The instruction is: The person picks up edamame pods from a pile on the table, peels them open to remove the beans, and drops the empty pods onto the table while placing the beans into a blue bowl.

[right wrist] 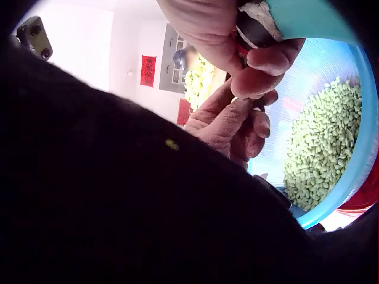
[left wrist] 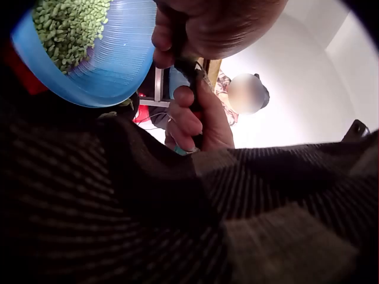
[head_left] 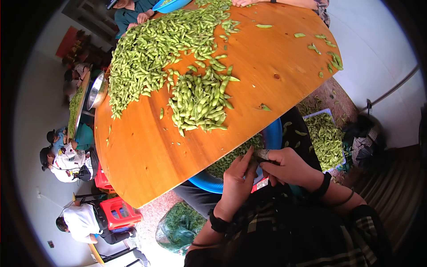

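Both hands meet over a blue basin [head_left: 275,133] under the table's near edge. In the head view my left hand [head_left: 238,182] is on the left and my right hand [head_left: 289,167] on the right, fingertips together. A white and black wrapping [right wrist: 259,25] covers one right-hand finger. In the right wrist view, curled fingers and thumbs of the left hand [right wrist: 228,127] and right hand [right wrist: 254,74] pinch a bean pod, almost wholly hidden, with only a pale sliver showing. Shelled green beans [right wrist: 325,142] lie in the basin.
A wooden table [head_left: 262,66] bears a large heap of green pods [head_left: 151,53] and a smaller pile [head_left: 200,102] nearer me. A crate of pods [head_left: 327,138] stands on the floor at right, a green net bag [head_left: 180,227] at lower left. Other people sit around.
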A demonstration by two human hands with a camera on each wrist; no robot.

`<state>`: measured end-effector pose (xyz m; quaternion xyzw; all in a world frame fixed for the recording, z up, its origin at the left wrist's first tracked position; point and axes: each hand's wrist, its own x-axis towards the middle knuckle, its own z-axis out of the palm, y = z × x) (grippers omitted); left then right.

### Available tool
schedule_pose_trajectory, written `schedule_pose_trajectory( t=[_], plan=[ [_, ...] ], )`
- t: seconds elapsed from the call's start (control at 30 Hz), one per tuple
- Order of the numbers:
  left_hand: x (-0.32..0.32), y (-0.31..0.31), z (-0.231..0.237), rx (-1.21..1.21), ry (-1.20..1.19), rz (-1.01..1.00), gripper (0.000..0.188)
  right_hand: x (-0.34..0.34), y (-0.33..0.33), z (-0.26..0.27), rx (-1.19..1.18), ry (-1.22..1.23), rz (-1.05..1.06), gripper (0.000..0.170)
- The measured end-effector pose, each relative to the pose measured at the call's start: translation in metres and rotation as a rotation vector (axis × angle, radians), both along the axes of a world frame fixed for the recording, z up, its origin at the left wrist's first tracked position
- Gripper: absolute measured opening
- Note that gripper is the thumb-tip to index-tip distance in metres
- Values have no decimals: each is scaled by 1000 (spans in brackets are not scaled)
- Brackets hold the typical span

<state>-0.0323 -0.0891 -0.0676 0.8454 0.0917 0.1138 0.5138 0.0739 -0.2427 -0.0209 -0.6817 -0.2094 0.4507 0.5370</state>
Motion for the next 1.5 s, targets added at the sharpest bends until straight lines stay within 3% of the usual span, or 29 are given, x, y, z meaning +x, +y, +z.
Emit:
schedule_pose_trajectory(
  t=[0.27, 0.67, 0.73, 0.77, 0.83, 0.87, 0.97, 1.0, 1.03, 1.1, 1.17, 1.33, 1.5],
  plan=[
    [-5, 1, 14, 58, -70, 69, 41, -11, 12, 2, 133, -2, -65, 10],
    [-9, 8, 29, -92, -68, 81, 37, -14, 21, 11, 245, -16, -131, 8],
    [-9, 15, 33, -393, -9, 3, 32, -7, 19, 15, 187, 135, -86, 8],
    [-8, 17, 34, -393, -12, 2, 32, -5, 17, 18, 188, 132, -87, 8],
    [-7, 23, 33, -807, 88, 16, 32, -1, 16, 26, 150, 296, -90, 8],
    [-6, 24, 34, -887, 119, 17, 33, 0, 16, 27, 151, 292, -88, 8],
    [-2, 19, 35, -1083, 50, -1, 33, 1, 21, 25, 132, 196, -60, 10],
    [-3, 14, 34, -867, 25, 27, 34, -7, 26, 19, 257, -55, -85, 12],
    [-2, 12, 34, -865, 18, 28, 34, -10, 29, 16, 380, -308, -109, 13],
    [-1, 11, 33, -567, 27, 73, 35, -9, 27, 25, 352, -296, -43, 17],
    [0, 11, 36, -603, 6, 89, 36, -10, 28, 25, 281, -236, -81, 13],
    [0, 12, 38, -997, 43, 117, 33, -18, 30, 11, 265, -332, -136, 10],
    [1, 11, 32, -1079, 28, 131, 35, -22, 31, 5, 217, -405, -108, 10]
  ],
)
